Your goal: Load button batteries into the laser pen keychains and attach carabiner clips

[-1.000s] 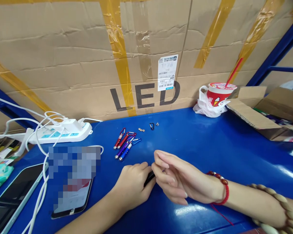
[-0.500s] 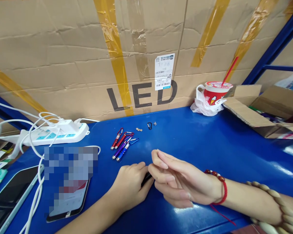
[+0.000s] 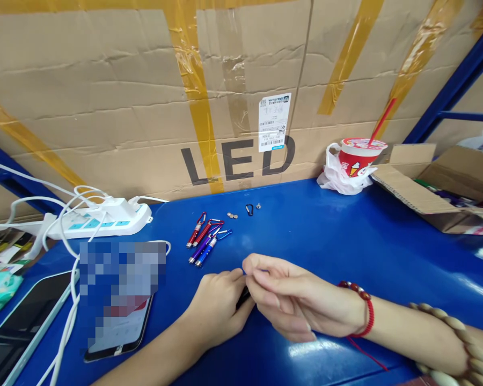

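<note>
My left hand (image 3: 221,300) is closed around a black object (image 3: 243,296), of which only a dark strip shows between thumb and fingers. Right beside it, my right hand (image 3: 285,300) has thumb and forefinger pressed together at the left hand's fingertips; whatever they pinch is hidden. Beyond the hands lie keychain penlights with clips: two red (image 3: 196,230), one purple (image 3: 200,250) and one blue (image 3: 206,252). Farther back are a few button cells (image 3: 232,216), a black carabiner (image 3: 249,209) and a small metal piece (image 3: 258,206).
Two phones, one dark-screened (image 3: 32,321) and one lit (image 3: 121,332), lie left among white cables. Behind them is a power strip (image 3: 124,224). A red cup (image 3: 356,161) in a plastic bag and an open carton (image 3: 410,187) stand right. A large cardboard box (image 3: 145,107) backs the blue table (image 3: 326,230).
My right thumb and forefinger have tilted and closed in on the left hand's fingertips. The left hand keeps its grip on the black object. The whole view has shifted slightly.
</note>
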Demonstrator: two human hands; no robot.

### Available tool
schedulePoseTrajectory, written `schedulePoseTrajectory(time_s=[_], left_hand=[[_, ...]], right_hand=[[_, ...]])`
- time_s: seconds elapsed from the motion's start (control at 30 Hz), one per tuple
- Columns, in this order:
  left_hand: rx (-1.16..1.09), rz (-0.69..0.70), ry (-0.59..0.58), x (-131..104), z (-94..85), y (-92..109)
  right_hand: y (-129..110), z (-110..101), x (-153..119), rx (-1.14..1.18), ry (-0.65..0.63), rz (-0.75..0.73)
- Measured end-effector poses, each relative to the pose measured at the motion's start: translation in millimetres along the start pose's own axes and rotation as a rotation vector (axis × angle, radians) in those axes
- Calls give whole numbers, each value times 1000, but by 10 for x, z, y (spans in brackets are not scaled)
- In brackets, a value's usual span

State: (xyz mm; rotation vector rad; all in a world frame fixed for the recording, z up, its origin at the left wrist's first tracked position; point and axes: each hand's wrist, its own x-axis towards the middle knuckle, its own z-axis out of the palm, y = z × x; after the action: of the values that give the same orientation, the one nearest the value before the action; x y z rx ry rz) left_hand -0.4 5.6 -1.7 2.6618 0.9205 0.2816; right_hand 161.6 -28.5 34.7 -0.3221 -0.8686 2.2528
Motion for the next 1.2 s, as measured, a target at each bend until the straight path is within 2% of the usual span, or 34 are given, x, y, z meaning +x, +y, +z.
schedulePoseTrajectory(time_s=[0.2,0.33,0.53,0.63,0.77,1.0,1.07,1.2], left_hand=[[50,-7,-1,-2,-9,28],[121,-12,-2,-3,-19,38],[226,-15,41,-8,-8,52],[233,-6,59,-5,-1,47],[247,10,84,-7,2,34],[242,12,99,2,-4,58],[243,1,104,6,-7,71],[253,-19,100,10,-26,88]], right_hand=[[23,42,36,-101,239,17],[4,55,84,-215,382,-40],[-54,-104,151,-439,550,-144],[-58,-189,173,-480,561,-153],[-50,-261,183,-522,498,-171],[-101,-298,166,-743,449,-199],[-116,-318,162,-890,451,-202],[-142,-429,154,-1464,509,-339]])
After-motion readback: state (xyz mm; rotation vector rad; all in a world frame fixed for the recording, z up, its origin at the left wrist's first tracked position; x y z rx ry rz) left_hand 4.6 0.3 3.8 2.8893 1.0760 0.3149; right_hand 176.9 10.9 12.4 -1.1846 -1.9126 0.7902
